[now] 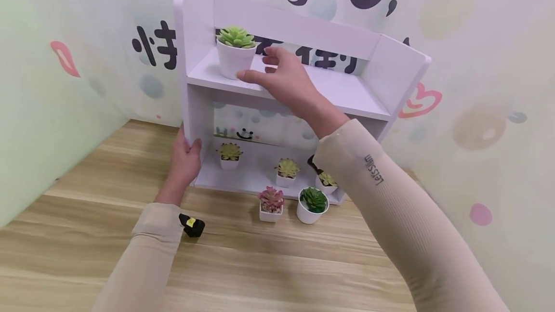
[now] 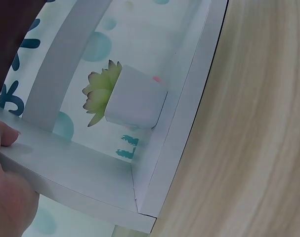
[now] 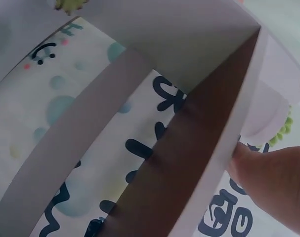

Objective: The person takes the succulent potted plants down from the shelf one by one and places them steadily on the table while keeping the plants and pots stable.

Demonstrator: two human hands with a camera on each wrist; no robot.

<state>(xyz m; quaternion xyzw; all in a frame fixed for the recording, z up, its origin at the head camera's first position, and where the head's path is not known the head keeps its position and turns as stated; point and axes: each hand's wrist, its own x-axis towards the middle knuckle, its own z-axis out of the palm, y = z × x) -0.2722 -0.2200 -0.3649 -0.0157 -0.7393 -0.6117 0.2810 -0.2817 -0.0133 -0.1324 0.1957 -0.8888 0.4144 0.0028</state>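
A white two-tier shelf (image 1: 288, 94) stands on the table. At its left side panel, my left hand (image 1: 184, 160) grips the edge, thumb toward the inside. On the upper tier, near the left end, sits a light green succulent in a round white pot (image 1: 236, 59). Beside that pot is my right hand (image 1: 286, 78), its thumb at the pot's lower front and its fingers spread to the right. On the lower tier are small yellow-green succulents: one at left (image 1: 230, 155), one in the middle (image 1: 286, 172), and one at right (image 1: 326, 182) partly behind the sleeve.
In front of the shelf stand a pink succulent (image 1: 270, 203) in a square white pot and a dark green succulent (image 1: 313, 205) in a round one. A small black object (image 1: 192, 225) with a yellow mark lies by the left sleeve. A printed wall covering (image 1: 468, 61) hangs behind.
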